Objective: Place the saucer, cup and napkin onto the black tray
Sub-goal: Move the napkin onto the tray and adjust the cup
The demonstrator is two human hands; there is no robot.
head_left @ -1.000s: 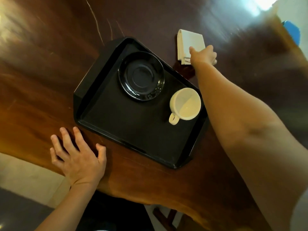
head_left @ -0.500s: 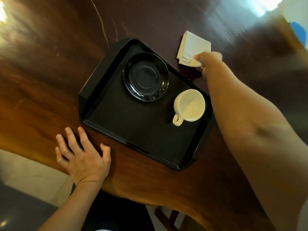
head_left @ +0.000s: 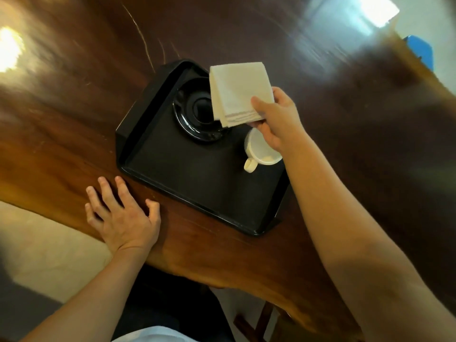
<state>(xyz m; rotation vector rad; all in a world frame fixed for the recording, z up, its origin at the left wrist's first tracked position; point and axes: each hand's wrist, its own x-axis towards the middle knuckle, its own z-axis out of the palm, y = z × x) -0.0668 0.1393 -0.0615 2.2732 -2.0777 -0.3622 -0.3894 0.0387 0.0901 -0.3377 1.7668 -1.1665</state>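
A black tray (head_left: pixel 187 183) lies on the dark wooden table. A glossy black saucer (head_left: pixel 190 119) sits in its far part. A white cup (head_left: pixel 259 151) with its handle toward me stands on the tray's right side, partly hidden by my right hand. My right hand (head_left: pixel 276 119) pinches a folded white napkin (head_left: pixel 239 92) by its near corner and holds it in the air over the saucer and the tray's far edge. My left hand (head_left: pixel 123 215) rests flat on the table with fingers spread, just in front of the tray's near left edge.
The wooden table (head_left: pixel 345 144) has a curved near edge (head_left: pixel 197 275) by my body. A blue object (head_left: pixel 419 53) shows past the table's far right edge. Pale floor (head_left: pixel 49 243) lies at the lower left.
My right hand has lifted the napkin off the table beyond the tray and carried it toward me, over the saucer. My left hand has stayed flat on the table.
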